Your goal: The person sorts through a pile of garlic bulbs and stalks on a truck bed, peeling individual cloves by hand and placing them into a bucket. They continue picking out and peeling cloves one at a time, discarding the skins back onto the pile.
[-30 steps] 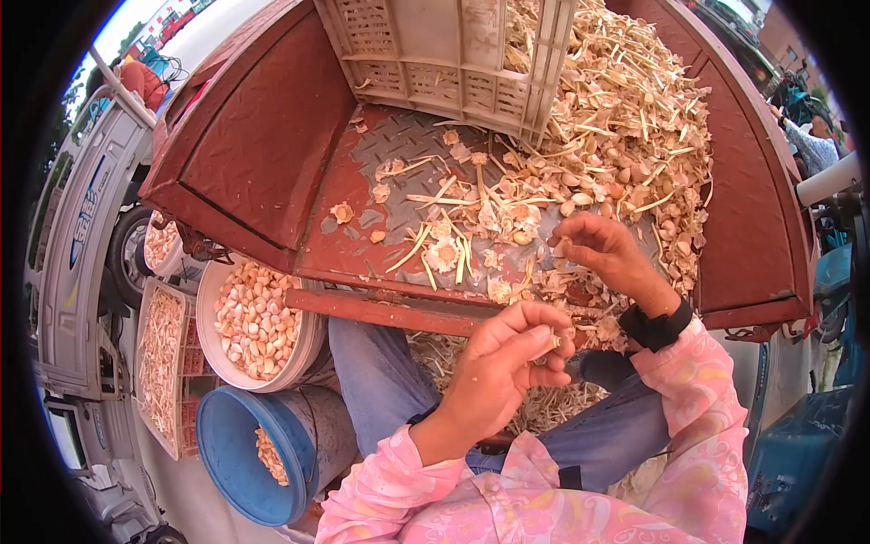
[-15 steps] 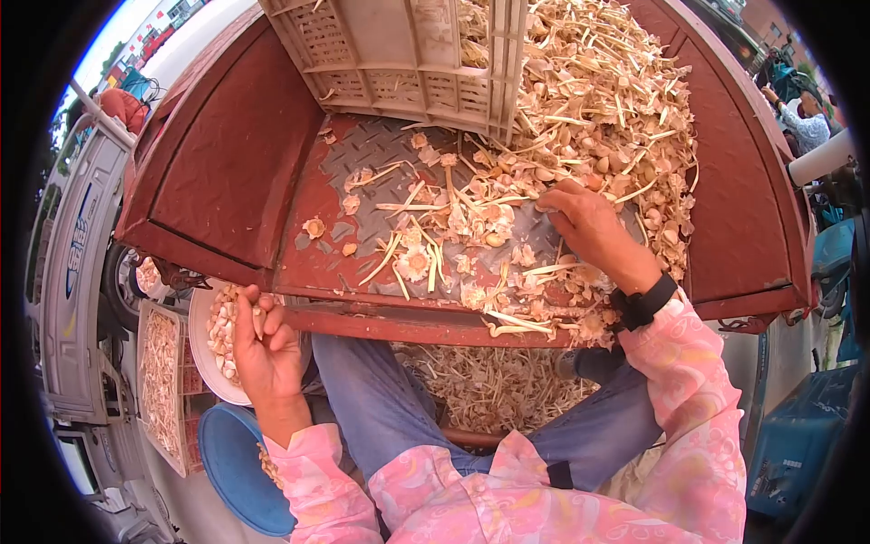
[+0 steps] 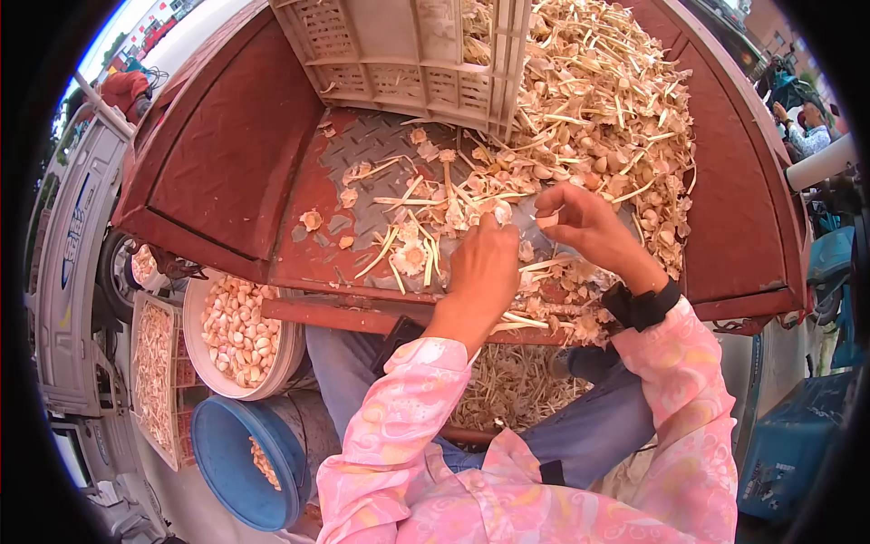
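My right hand [image 3: 589, 231], a black band on its wrist, is closed in a pinch on a garlic clove [image 3: 546, 220] over the heap's near edge. Just left of it, my left hand [image 3: 485, 272] reaches over the red metal bed, its fingers drawn together at a whitish garlic clove [image 3: 502, 213]. Its far fingers are partly hidden by the back of the hand. Around both hands lie loose garlic skins and dry stalks [image 3: 412, 254] on the worn tread plate. A large heap of garlic husks and cloves [image 3: 607, 118] spreads behind my right hand.
A pale plastic crate [image 3: 408, 68] stands tilted at the bed's back. Down left are a white bucket of peeled cloves [image 3: 195, 340], a blue bucket [image 3: 213, 462] holding some cloves, and a crate of garlic bits [image 3: 149, 408]. Another person [image 3: 809, 136] is at far right.
My left hand has moved from above the white bucket rightward to the bed, beside my right hand. My right hand has lifted slightly and now shows a clove in its pinch.
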The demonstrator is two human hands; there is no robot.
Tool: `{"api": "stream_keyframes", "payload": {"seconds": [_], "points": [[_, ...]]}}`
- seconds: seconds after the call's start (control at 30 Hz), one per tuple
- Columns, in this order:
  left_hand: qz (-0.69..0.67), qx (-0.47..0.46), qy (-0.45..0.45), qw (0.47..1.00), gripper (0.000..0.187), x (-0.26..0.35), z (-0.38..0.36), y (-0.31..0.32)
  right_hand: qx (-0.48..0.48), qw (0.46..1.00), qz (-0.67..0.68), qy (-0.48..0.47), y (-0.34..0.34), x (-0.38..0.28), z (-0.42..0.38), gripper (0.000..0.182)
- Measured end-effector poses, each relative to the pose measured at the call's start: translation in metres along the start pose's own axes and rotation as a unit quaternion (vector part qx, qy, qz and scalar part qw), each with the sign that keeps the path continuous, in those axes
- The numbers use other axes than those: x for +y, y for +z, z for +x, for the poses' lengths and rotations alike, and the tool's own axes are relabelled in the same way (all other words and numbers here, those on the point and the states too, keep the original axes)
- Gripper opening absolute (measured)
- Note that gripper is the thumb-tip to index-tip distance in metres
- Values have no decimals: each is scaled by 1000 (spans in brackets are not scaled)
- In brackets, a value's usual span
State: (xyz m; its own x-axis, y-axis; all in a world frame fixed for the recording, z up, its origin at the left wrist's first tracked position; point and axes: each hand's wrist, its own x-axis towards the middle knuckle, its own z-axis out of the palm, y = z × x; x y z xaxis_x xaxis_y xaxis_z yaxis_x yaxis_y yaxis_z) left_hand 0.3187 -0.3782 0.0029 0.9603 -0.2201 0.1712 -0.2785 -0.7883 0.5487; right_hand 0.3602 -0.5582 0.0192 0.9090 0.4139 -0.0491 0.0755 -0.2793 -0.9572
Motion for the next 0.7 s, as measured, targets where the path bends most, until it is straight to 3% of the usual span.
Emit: {"api": "stream_keyframes", "payload": {"seconds": [0.13,0.3,0.33,0.37,0.4,0.47,0.5,0.53,0.57,0.63,0.7], "points": [[40,-38,15,998,13,3,6,8,-44,986,159,-17,-7,-3,-13,20],[-34,-59,-18,997,15,-3,-4,-8,-56,979,193,-23,-5,-7,-17,19],[-217,-87,-91,968,16,-4,-7,-13,-55,979,195,-31,-3,-8,-19,18],[-391,-112,-162,899,17,-5,-13,-18,-59,988,134,-48,1,-11,-22,17],[-550,-131,-227,793,18,-5,-19,-20,-65,993,72,-63,7,-16,-26,16],[-732,-125,-290,604,19,-9,-35,-15,-104,980,-78,-147,21,-34,-29,17],[-805,-119,-311,491,20,-8,-40,-14,-97,977,-80,-175,27,-36,-26,17],[-833,-112,-344,419,19,-5,-43,-16,-88,972,-81,-201,33,-37,-23,18],[-846,-102,-343,396,20,-9,-49,-19,-78,967,-83,-227,37,-35,-20,19],[-870,-83,-338,350,21,-28,-57,-36,13,950,-219,-222,29,-24,4,18],[-878,4,-279,390,23,-50,-67,-81,60,921,-316,-220,22,-14,29,20]]}}
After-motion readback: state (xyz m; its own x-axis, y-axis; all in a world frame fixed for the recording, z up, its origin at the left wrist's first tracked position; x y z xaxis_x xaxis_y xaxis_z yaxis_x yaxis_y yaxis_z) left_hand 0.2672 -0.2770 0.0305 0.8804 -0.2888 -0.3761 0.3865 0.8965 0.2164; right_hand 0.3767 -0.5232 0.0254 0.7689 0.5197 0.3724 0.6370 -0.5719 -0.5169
